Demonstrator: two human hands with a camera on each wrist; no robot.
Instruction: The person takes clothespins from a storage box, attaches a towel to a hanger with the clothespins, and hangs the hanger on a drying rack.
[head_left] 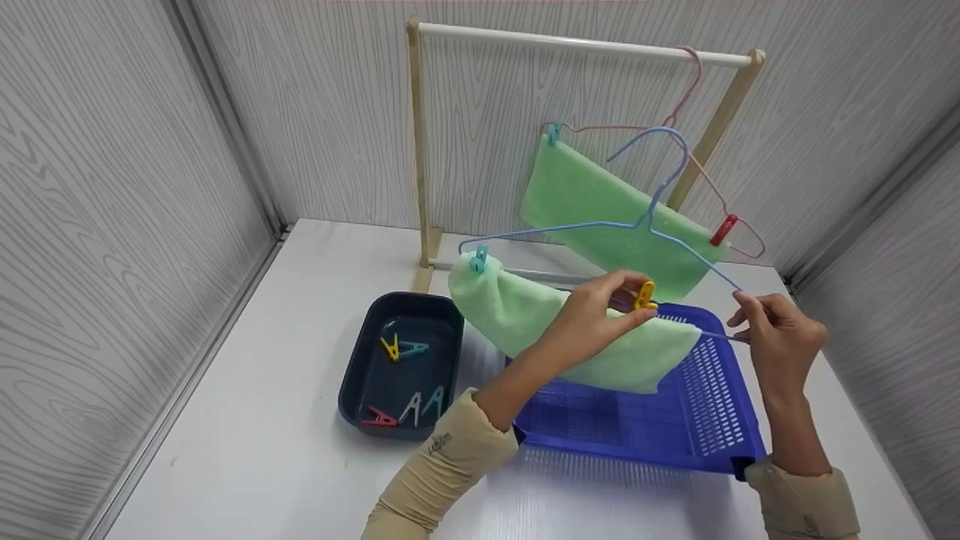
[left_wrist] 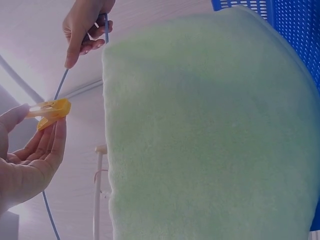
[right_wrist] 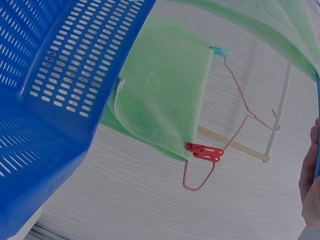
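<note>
A light green cloth (head_left: 517, 315) hangs folded over the lower bar of a blue clothes hanger (head_left: 646, 219). One teal clothespin (head_left: 478, 259) clips the cloth at the hanger's left end. My left hand (head_left: 589, 319) pinches a yellow clothespin (head_left: 645, 295) by thumb and fingers, near the cloth's upper edge. In the left wrist view that yellow clothespin (left_wrist: 52, 111) stands apart from the cloth (left_wrist: 210, 130). With its fingers curled on the wire, my right hand (head_left: 784, 337) holds the hanger's right corner.
Behind, a drying rack (head_left: 585, 43) bears a pink hanger (head_left: 686, 97) with another green cloth (head_left: 592, 199), clipped by teal and red clothespins (head_left: 724, 229). A blue basket (head_left: 720, 397) sits below my hands. Left of it, a dark tray (head_left: 375, 375) holds several clothespins (head_left: 411, 409).
</note>
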